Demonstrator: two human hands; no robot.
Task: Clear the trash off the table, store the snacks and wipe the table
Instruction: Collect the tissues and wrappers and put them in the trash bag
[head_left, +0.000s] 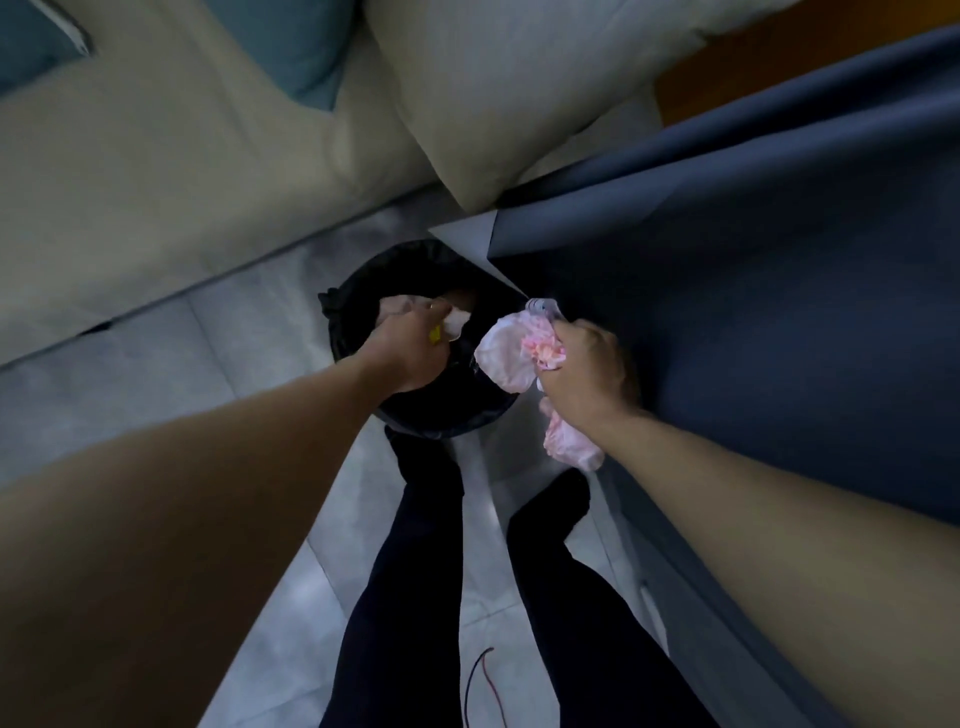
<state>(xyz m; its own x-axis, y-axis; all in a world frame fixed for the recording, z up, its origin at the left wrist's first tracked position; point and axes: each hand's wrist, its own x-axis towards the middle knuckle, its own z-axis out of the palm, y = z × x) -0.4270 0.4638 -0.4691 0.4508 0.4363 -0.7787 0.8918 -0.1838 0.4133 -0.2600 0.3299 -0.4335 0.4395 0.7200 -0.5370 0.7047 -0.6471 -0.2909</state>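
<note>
A black-lined trash bin (358, 291) stands on the floor at the corner of the table with the dark blue cloth (779, 291). My left hand (410, 353) reaches into the bin and grips crumpled trash (456, 323), pale wrapper with a bit of yellow. More pale trash (397, 306) lies inside the bin. My right hand (587, 369) hovers at the table's edge beside the bin, gripping a bundle of pink and white crumpled wrappers and tissue (511, 358); part of it hangs below the wrist.
A beige sofa (171, 171) with a white cushion (519, 93) and teal cushions (306, 47) stands behind the bin. My legs in black (415, 571) stand on the grey tiled floor (130, 384). A thin red and black cord (483, 680) lies between my feet.
</note>
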